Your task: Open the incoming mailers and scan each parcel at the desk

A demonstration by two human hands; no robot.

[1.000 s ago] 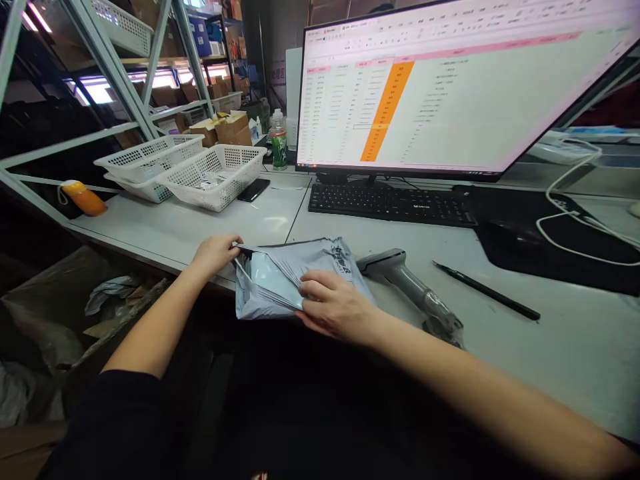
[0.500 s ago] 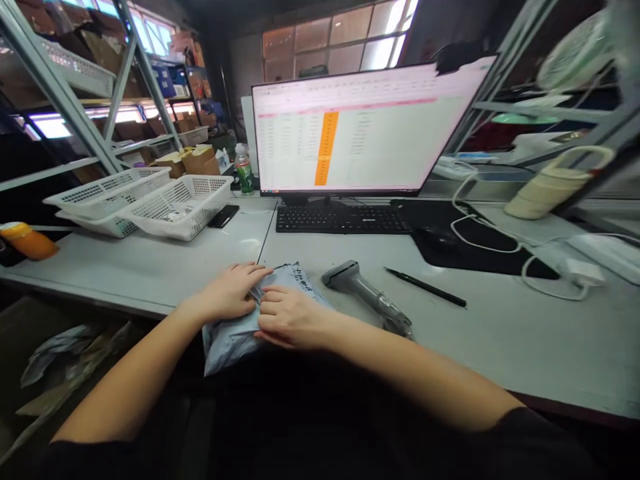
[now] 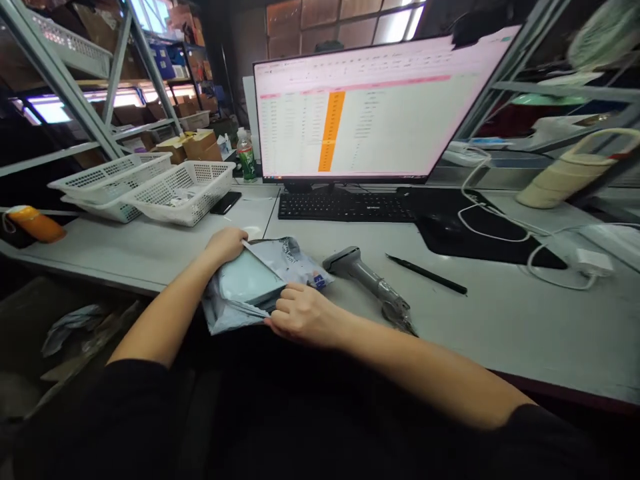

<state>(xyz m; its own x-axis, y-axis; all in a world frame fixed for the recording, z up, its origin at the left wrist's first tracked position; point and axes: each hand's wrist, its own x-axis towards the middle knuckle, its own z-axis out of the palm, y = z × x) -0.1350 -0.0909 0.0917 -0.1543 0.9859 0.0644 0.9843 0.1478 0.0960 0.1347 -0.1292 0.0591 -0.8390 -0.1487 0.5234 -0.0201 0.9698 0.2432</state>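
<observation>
Right hand point(image 3: 303, 313): fingers curled, pinching near edge of grey plastic mailer bag stack point(image 3: 260, 283) at desk front. Left hand point(image 3: 226, 243): gripping stack's far left corner. Grey handheld barcode scanner point(image 3: 367, 283) just right of stack; black pen point(image 3: 426, 274) beyond; black keyboard point(image 3: 346, 206) behind.

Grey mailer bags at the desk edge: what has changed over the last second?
Half a second ago both hands pressed together on the grey mailer bags. Now the left hand has moved back to the stack's far-left corner, lifting the top flap open, while the right hand holds the near edge. The scanner and pen lie unmoved.
</observation>
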